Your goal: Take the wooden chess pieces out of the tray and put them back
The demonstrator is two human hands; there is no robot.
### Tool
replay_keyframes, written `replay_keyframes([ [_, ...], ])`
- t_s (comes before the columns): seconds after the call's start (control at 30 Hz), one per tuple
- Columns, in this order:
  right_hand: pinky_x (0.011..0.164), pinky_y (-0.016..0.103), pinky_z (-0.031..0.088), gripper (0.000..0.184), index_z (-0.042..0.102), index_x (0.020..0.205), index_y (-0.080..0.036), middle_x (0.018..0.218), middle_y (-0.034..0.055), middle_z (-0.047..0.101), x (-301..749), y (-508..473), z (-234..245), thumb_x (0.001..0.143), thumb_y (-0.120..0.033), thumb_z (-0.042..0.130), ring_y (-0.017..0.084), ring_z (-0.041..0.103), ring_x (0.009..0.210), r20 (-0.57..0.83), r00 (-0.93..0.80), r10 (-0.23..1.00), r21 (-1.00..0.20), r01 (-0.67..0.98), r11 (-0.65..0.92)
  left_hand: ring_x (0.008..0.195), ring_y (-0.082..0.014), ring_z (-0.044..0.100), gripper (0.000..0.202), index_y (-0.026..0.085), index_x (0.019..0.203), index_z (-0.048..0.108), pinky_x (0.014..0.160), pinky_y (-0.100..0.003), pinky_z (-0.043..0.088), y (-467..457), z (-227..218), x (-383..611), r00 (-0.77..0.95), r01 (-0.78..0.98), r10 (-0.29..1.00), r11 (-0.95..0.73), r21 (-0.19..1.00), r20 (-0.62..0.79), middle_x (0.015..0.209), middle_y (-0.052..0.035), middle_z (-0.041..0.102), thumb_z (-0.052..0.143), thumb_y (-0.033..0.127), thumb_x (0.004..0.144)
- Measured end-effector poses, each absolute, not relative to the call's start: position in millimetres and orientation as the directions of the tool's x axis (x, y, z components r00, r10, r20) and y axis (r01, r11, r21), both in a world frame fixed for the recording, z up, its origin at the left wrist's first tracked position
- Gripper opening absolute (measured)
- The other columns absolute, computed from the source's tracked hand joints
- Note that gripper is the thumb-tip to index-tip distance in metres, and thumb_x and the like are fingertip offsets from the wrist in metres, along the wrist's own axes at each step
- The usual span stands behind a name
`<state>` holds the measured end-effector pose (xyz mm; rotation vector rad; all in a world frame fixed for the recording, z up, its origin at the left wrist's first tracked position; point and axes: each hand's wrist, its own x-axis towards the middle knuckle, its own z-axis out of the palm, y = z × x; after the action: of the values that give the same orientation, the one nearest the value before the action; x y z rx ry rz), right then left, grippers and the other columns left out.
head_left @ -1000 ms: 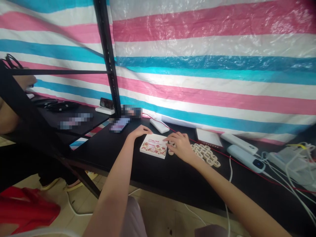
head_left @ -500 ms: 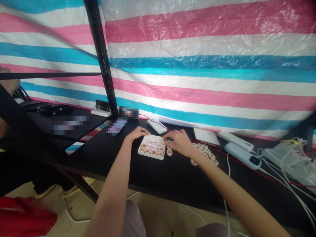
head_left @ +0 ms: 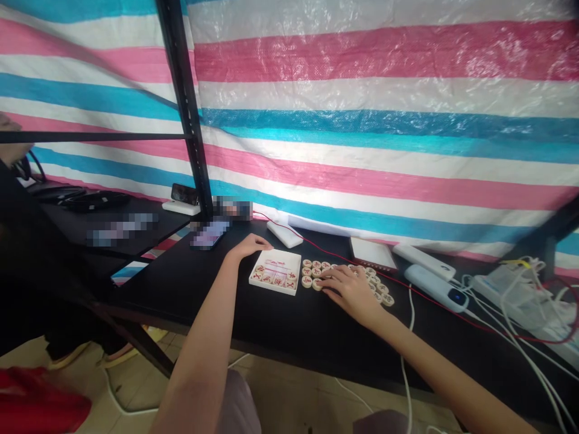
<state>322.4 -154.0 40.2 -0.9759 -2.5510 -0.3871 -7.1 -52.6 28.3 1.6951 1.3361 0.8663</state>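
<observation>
A shallow white box point(head_left: 293, 260) lies on the black table, with several round Chinese chess pieces point(head_left: 277, 282) with red characters along its near and side walls. My left hand point(head_left: 251, 246) has its fingertips closed on the box's far left corner. Right of the box, more red-marked chess pieces point(head_left: 307, 271) are laid out in rows. My right hand point(head_left: 351, 289) is over these pieces with its fingers stretched out and slightly apart, covering some of them. Further chess pieces point(head_left: 385, 297) lie just beyond that hand, on its right.
Behind the box are a white power bank point(head_left: 284, 234) and a phone point(head_left: 210, 235). A white flat box point(head_left: 371, 253), a pale blue device point(head_left: 435, 289) and tangled white cables point(head_left: 520, 301) stand at the right. A red cable point(head_left: 323, 249) crosses the back. A person stands at the left.
My right hand has moved right, from the white box's right edge to over the chess pieces, uncovering the rows beside the box. My left hand has stayed at the box's corner.
</observation>
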Motion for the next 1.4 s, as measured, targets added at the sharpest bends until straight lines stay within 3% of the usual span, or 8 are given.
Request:
replay_keyframes([
  [0.1, 0.080, 0.039, 0.028, 0.021, 0.065, 0.104, -0.029, 0.111, 0.0022, 0.066, 321.5, -153.8, 41.1, 0.090, -0.027, 0.049, 0.021, 0.052, 0.103, 0.430, -0.691, 0.581, 0.143, 0.688, 0.712, 0.086, -0.0249, 0.063, 0.031, 0.014, 0.079, 0.075, 0.081, -0.032, 0.043, -53.0, 28.5, -6.9, 0.197, 0.437, 0.980, -0.118, 0.892, 0.033, 0.083, -0.0080, 0.073, 0.074, 0.037, 0.058],
  [0.33, 0.082, 0.036, 0.028, 0.025, 0.060, 0.111, -0.027, 0.111, 0.0030, 0.066, 287.5, -158.1, 58.8, 0.093, -0.030, 0.043, 0.019, 0.053, 0.100, 0.476, -0.603, 0.640, -0.029, 0.717, 0.697, 0.092, -0.0260, 0.062, 0.033, 0.014, 0.079, 0.075, 0.086, -0.034, 0.043, -50.0, 27.2, -8.2, 0.223, 0.446, 0.974, -0.131, 0.885, 0.032, 0.089, -0.0090, 0.072, 0.073, 0.041, 0.059],
  [0.5, 0.075, 0.036, 0.027, 0.023, 0.064, 0.103, -0.022, 0.102, 0.0069, 0.068, 242.5, -145.3, 69.1, 0.090, -0.028, 0.047, 0.021, 0.054, 0.093, 0.244, -0.751, 0.614, 0.139, 0.654, 0.744, 0.089, -0.0254, 0.063, 0.032, 0.014, 0.078, 0.075, 0.085, -0.034, 0.044, -49.4, 26.7, -6.5, 0.199, 0.441, 0.980, -0.116, 0.890, 0.030, 0.085, -0.0083, 0.073, 0.074, 0.040, 0.058],
  [0.7, 0.074, 0.038, 0.027, 0.018, 0.069, 0.083, -0.018, 0.090, 0.0110, 0.070, 224.9, -132.6, 77.7, 0.085, -0.022, 0.051, 0.024, 0.058, 0.087, 0.067, -0.709, 0.702, 0.215, 0.697, 0.684, 0.088, -0.0247, 0.063, 0.031, 0.014, 0.078, 0.075, 0.084, -0.034, 0.045, -46.1, 23.0, -7.6, 0.218, 0.422, 0.975, -0.130, 0.897, 0.039, 0.085, -0.0079, 0.073, 0.075, 0.039, 0.058],
  [0.93, 0.079, 0.039, 0.032, 0.017, 0.072, 0.089, -0.022, 0.093, 0.0097, 0.071, 219.4, -118.8, 78.7, 0.076, -0.019, 0.061, 0.025, 0.061, 0.091, 0.013, -0.635, 0.772, 0.072, 0.771, 0.633, 0.091, -0.0253, 0.062, 0.032, 0.014, 0.078, 0.074, 0.088, -0.035, 0.043, -47.7, 25.8, -6.6, 0.227, 0.439, 0.973, -0.143, 0.887, 0.044, 0.087, -0.0087, 0.073, 0.074, 0.040, 0.059],
  [1.07, 0.072, 0.030, 0.040, 0.022, 0.069, 0.099, -0.025, 0.095, 0.0029, 0.071, 232.9, -111.6, 84.3, 0.081, -0.027, 0.056, 0.019, 0.064, 0.087, 0.054, -0.560, 0.827, -0.049, 0.825, 0.563, 0.091, -0.0253, 0.062, 0.033, 0.014, 0.077, 0.074, 0.088, -0.035, 0.043, -49.1, 25.6, -5.9, 0.217, 0.430, 0.975, -0.136, 0.893, 0.045, 0.087, -0.0087, 0.073, 0.075, 0.040, 0.058],
  [1.27, 0.065, 0.026, 0.044, 0.023, 0.064, 0.099, -0.022, 0.087, -0.0001, 0.070, 303.5, -120.7, 76.2, 0.078, -0.029, 0.058, 0.015, 0.063, 0.075, 0.251, -0.423, 0.870, -0.436, 0.754, 0.492, 0.091, -0.0255, 0.063, 0.032, 0.014, 0.076, 0.075, 0.088, -0.035, 0.043, -47.9, 23.7, -6.7, 0.224, 0.400, 0.973, -0.137, 0.906, 0.048, 0.090, -0.0091, 0.072, 0.075, 0.040, 0.057],
  [1.4, 0.068, 0.029, 0.040, 0.017, 0.060, 0.096, -0.023, 0.085, -0.0006, 0.069, 330.0, -145.3, 52.4, 0.081, -0.030, 0.057, 0.016, 0.062, 0.074, 0.311, -0.418, 0.853, -0.331, 0.794, 0.510, 0.093, -0.0262, 0.062, 0.032, 0.014, 0.077, 0.075, 0.090, -0.035, 0.041, -49.2, 26.8, -5.8, 0.214, 0.432, 0.976, -0.120, 0.894, 0.027, 0.091, -0.0094, 0.072, 0.075, 0.039, 0.058],
])
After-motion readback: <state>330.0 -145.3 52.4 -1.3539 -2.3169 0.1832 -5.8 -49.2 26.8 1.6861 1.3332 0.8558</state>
